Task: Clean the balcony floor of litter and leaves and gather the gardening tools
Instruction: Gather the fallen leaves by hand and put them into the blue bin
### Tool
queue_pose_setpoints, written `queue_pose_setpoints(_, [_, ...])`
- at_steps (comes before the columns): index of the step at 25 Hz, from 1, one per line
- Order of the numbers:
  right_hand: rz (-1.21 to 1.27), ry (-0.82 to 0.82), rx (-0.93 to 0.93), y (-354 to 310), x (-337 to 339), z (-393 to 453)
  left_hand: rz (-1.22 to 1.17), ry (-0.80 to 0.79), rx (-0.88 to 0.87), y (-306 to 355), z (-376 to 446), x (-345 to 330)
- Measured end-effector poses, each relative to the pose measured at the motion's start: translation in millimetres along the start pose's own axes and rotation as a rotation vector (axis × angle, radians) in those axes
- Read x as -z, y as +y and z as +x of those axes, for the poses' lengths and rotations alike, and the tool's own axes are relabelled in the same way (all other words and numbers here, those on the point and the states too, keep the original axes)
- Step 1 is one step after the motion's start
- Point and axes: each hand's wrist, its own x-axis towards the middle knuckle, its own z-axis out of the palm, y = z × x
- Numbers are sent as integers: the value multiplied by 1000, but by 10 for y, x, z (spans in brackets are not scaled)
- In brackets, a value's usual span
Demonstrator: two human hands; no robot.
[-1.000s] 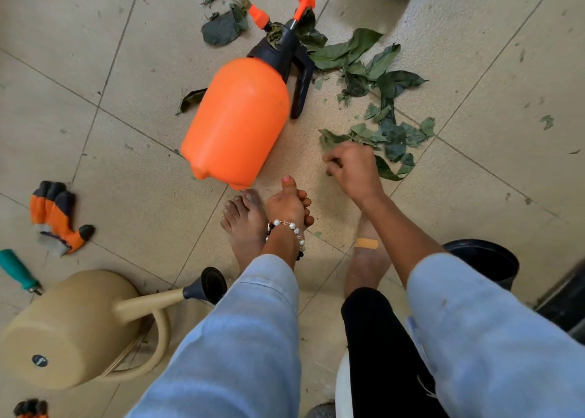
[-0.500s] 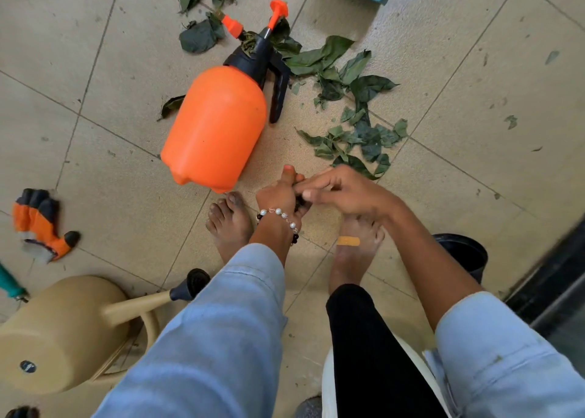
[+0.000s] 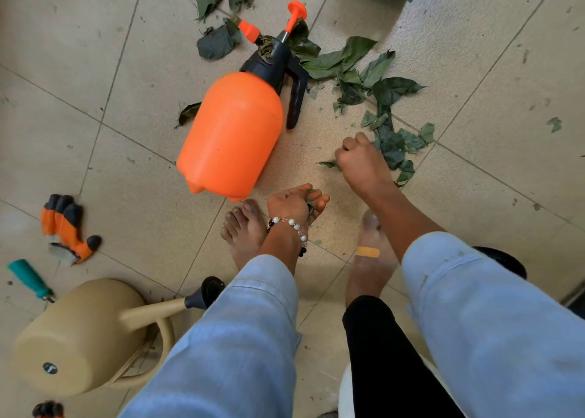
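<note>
The person's left hand [image 3: 292,203] is curling around a small bunch of green leaf pieces [image 3: 311,197], holding them just above the bare left foot [image 3: 245,227]. The right hand [image 3: 361,161] is reaching down to the tiles with its fingers bent, and seems to be pinching at a leaf scrap [image 3: 329,164] at the near edge of the scattered leaves [image 3: 380,91]; from here I cannot tell for sure whether it has hold of anything. Those leaves are lying in a loose trail from beside the right hand up to the head of the orange sprayer [image 3: 232,135], which is lying on its side just beyond the left hand. More leaf bits [image 3: 217,42] are lying beyond its nozzle. Off to the left, an orange and black glove [image 3: 66,227] is lying on the floor, with a teal tool handle [image 3: 28,278] near it and a beige watering can [image 3: 76,335] tipped over beside the left sleeve. A black pot [image 3: 506,259] is sitting behind the right sleeve.
</note>
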Motion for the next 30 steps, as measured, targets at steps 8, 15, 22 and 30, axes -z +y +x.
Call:
queue_pose_setpoints(8, [1752, 23, -636, -318, 322, -550, -142, -147, 5, -113, -219, -188])
queue_pose_setpoints(15, [455, -131, -41, -468, 247, -812, -72, -120, 97, -280, -48, -116])
queue_pose_setpoints(22, [1211, -539, -169, -29, 263, -702, 238, -6, -57, -231, -175, -234])
queue_pose_setpoints(30, [520, 98, -547, 196, -272, -820, 173, 53, -57, -215, 5, 4])
